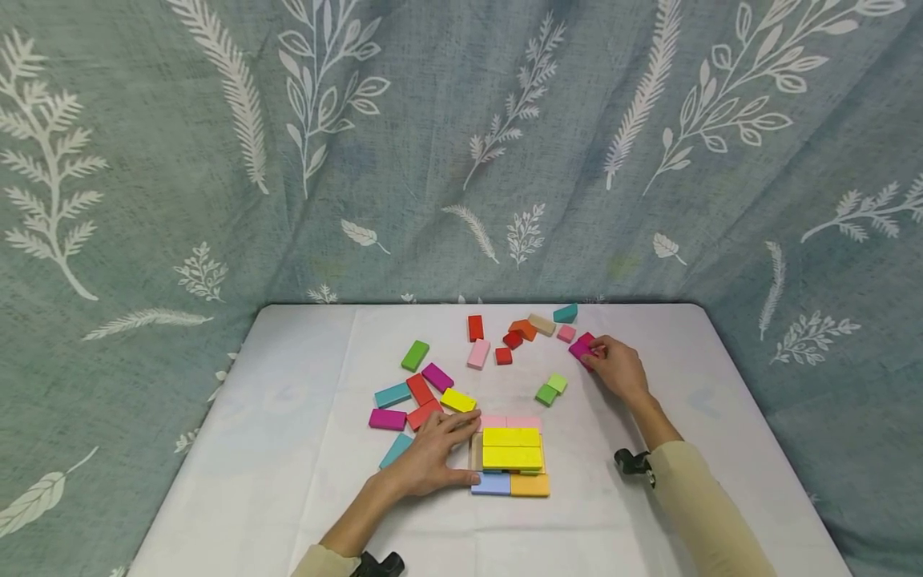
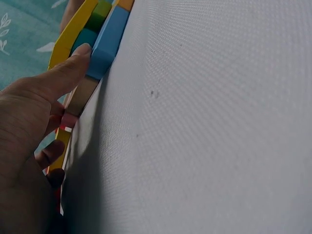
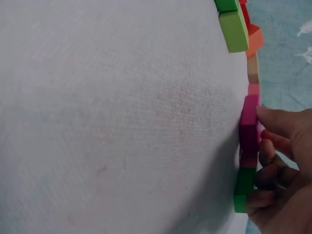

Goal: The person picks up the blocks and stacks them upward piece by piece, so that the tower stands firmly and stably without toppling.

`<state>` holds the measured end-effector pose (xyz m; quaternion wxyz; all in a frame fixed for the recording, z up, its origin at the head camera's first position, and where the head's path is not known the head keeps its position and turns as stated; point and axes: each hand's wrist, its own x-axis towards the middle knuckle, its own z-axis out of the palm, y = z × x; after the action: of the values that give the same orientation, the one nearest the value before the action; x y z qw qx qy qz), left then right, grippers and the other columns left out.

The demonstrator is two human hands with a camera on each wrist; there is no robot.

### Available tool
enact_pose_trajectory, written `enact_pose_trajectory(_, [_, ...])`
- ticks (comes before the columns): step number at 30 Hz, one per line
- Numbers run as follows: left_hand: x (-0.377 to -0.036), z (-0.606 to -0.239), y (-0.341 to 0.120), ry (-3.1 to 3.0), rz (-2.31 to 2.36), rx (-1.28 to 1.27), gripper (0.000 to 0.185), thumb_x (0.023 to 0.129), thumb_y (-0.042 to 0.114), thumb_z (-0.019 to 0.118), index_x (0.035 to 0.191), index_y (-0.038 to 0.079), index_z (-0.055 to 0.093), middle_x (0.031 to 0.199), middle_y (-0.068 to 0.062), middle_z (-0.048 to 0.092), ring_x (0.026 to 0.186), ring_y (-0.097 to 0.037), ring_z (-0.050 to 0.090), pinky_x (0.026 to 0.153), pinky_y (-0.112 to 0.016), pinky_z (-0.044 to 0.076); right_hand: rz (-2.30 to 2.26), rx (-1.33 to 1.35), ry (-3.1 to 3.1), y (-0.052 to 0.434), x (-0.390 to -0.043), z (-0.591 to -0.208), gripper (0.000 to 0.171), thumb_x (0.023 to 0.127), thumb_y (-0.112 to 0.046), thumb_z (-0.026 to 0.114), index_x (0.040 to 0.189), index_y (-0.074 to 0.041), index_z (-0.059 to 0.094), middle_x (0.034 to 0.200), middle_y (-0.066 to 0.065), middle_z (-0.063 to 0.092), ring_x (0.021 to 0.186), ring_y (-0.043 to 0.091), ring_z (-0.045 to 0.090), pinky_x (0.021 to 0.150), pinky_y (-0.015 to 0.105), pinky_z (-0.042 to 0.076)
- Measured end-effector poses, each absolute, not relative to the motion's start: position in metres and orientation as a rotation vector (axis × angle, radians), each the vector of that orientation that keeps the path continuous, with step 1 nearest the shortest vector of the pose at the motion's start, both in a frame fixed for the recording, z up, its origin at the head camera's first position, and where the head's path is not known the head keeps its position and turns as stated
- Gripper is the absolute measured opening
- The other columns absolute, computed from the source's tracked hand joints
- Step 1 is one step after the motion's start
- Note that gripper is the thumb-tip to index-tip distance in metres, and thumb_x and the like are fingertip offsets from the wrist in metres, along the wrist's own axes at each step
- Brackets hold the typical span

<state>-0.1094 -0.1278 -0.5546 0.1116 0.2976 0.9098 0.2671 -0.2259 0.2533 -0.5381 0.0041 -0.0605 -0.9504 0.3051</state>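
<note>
My right hand point(image 1: 618, 369) is at the far right of the table, its thumb and fingers pinching a magenta block point(image 3: 249, 114). Another magenta piece shows just behind that block in the head view. On the left side of a low block stack, my left hand point(image 1: 431, 453) rests with fingers extended. Its thumb point(image 2: 73, 68) lies against the blue block point(image 1: 491, 484), and its fingertips reach the pink blocks point(image 1: 493, 421) at the back. Two yellow blocks point(image 1: 512, 447) lie side by side on top of the stack. An orange block point(image 1: 530, 486) sits beside the blue one.
Loose blocks lie left of the stack, among them a yellow block point(image 1: 458, 400) and a teal block point(image 1: 392, 395). Two green pieces point(image 1: 551, 389) lie between the stack and my right hand. Red, orange and tan blocks point(image 1: 542, 324) spread toward the table's back edge.
</note>
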Motion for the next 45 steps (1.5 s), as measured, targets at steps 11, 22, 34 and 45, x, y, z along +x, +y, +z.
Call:
enact_pose_trajectory(11, [-0.109,-0.555,-0.128,2.668,0.795,0.874,0.092,0.08,0.064,0.075,0.156,0.025,0.039,0.163,0.015,0.029,0.126,-0.019,0.033,0.104,-0.05,0.037,0.861,-0.09,-3.005,0.241,-0.223,-0.535,0.04,0.092,-0.021,0.074,0.122,0.003,0.064,0.112,0.021,0.059,0.099,0.032,0.058,0.087,0.047,0.051])
enact_pose_trajectory(22, [-0.11,-0.554,-0.128,2.689,0.756,0.887,0.093,0.08,0.064,0.074,0.156,0.025,0.038,0.163,0.014,0.029,0.121,-0.017,0.033,0.097,-0.043,0.039,1.096,0.002,-2.899,0.228,-0.214,-0.524,0.047,0.092,-0.018,0.07,0.135,-0.01,0.054,0.11,0.015,0.063,0.091,0.028,0.062,0.073,0.04,0.059])
enact_pose_trajectory(34, [-0.11,-0.555,-0.127,2.68,0.753,0.867,0.094,0.079,0.065,0.074,0.156,0.026,0.038,0.163,0.015,0.028,0.124,-0.018,0.033,0.102,-0.047,0.038,1.919,0.4,-2.828,0.199,-0.169,-0.493,0.038,0.095,-0.024,0.071,0.127,-0.011,0.055,0.096,0.012,0.068,0.085,0.051,0.057,0.069,0.039,0.053])
enact_pose_trajectory(45, [-0.11,-0.556,-0.127,2.682,0.741,0.871,0.093,0.08,0.067,0.072,0.156,0.026,0.037,0.163,0.015,0.027,0.124,-0.017,0.033,0.102,-0.046,0.039,1.723,0.563,-3.044,0.178,-0.134,-0.497,0.034,0.092,-0.026,0.075,0.12,-0.015,0.06,0.088,0.0,0.068,0.082,0.03,0.065,0.072,0.032,0.056])
